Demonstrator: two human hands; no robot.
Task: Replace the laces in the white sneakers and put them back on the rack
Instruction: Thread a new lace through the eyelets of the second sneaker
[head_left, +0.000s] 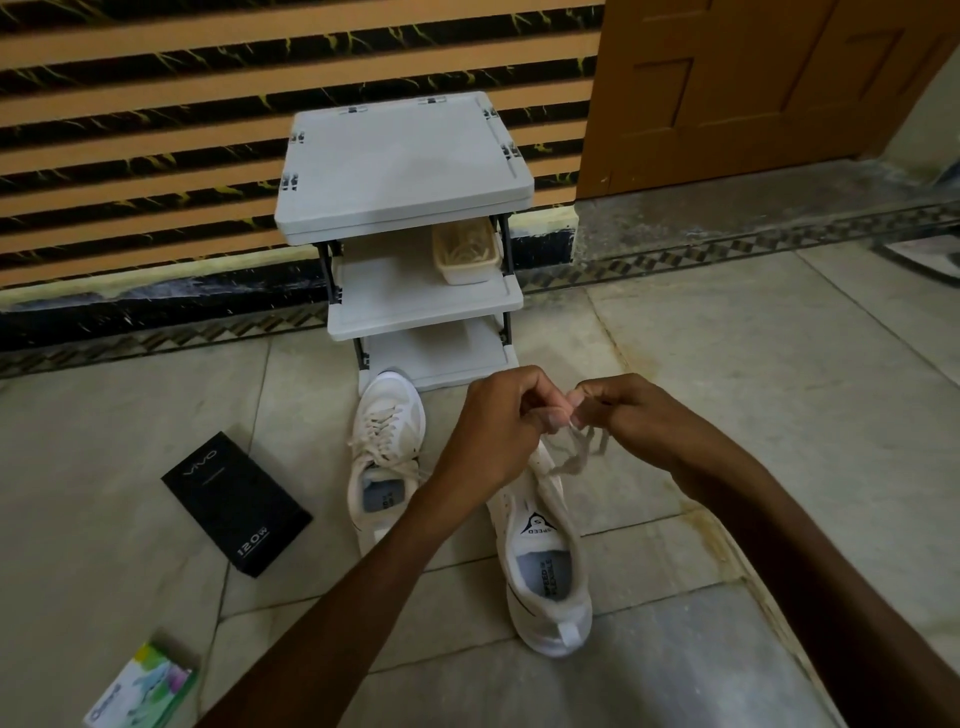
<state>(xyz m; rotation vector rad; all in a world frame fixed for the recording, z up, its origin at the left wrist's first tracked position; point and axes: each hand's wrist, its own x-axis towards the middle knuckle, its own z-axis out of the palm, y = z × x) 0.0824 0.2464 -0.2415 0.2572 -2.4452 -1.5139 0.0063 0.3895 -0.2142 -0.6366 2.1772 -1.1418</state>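
Two white sneakers lie on the floor in front of a white three-shelf rack (405, 166). The left sneaker (387, 452) is laced and points toward the rack. The right sneaker (545, 566) lies under my hands, its front hidden by them. A white lace (574, 454) loops up from the right sneaker. My left hand (493, 421) and my right hand (623, 410) meet above that shoe, and both pinch the lace between curled fingers.
A beige tray (465, 252) with pale laces sits on the rack's middle shelf. A black box (236, 512) lies on the tiles left of the sneakers, and a small colourful box (143, 688) lies near the bottom left. A striped wall and a wooden door (753, 88) stand behind.
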